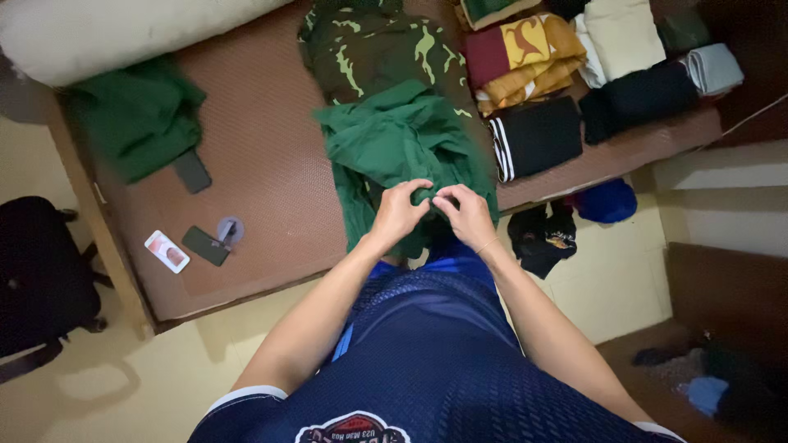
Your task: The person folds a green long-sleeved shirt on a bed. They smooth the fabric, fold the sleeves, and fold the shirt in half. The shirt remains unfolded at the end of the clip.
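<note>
A crumpled dark green garment lies over the front edge of a brown mat-covered bed. My left hand and my right hand are side by side at its near end, both pinching the green cloth between fingers and thumbs. A camouflage-patterned garment lies spread just behind the green one.
Folded clothes sit at the back right: a red-and-yellow stack, a black piece with white stripes, white and grey pieces. Another green cloth, a phone and a small card lie at left. A black bag stands on the floor.
</note>
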